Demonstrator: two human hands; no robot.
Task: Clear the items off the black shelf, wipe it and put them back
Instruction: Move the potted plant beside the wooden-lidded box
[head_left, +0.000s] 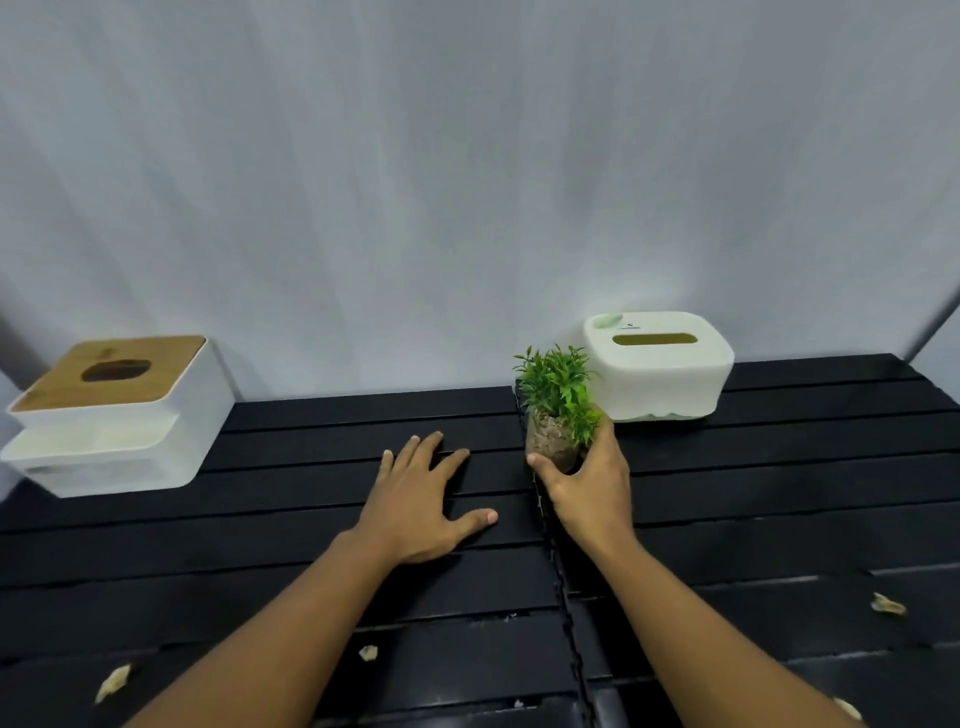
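The right hand (589, 480) is closed around the small plant pot (551, 441), with the thumb on the left side of the pot and the other fingers behind it on the right. The pot is upright and carries a small green plant (558, 387). I cannot tell if its base touches the black shelf (311, 519) or is just above it. It is about in the middle of the shelf, over the joint between two slatted panels.

The left hand (421, 499) lies flat on the shelf, just to the left of the pot, palm down, with the fingers spread and holding nothing.

Far right, against the white curtain (467, 182), stands a white tissue box (660, 364) with a slot on top. Far left stands another white box with a wooden lid (111, 374). Some small pale scraps (114, 683) lie on the near part of the shelf.
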